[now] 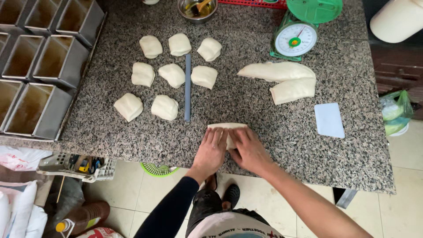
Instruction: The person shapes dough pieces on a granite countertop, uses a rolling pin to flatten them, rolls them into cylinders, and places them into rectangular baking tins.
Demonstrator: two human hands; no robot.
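**Two hands press a piece of dough at the front of the desk**

Both hands lie side by side on one piece of dough near the front edge of the speckled stone desk. The left hand rests flat with fingers stretched forward over the dough's left part; the right hand does the same on the right part. Neither hand is closed into a fist; the fingers are spread and bear down on the dough, whose far edge shows as a pale strip beyond the fingertips.

Just beyond the hands, a grey rolling stick lies pointing away from the person. Eight folded dough portions sit in three loose rows around it, most of them to its left. To the right lie two large dough slabs, touching each other, and nearer the front a white plastic scraper lies flat, well apart from the hands.

At the back stands a green kitchen scale and a metal bowl with a brush in it. Metal loaf tins fill the left edge of the desk.
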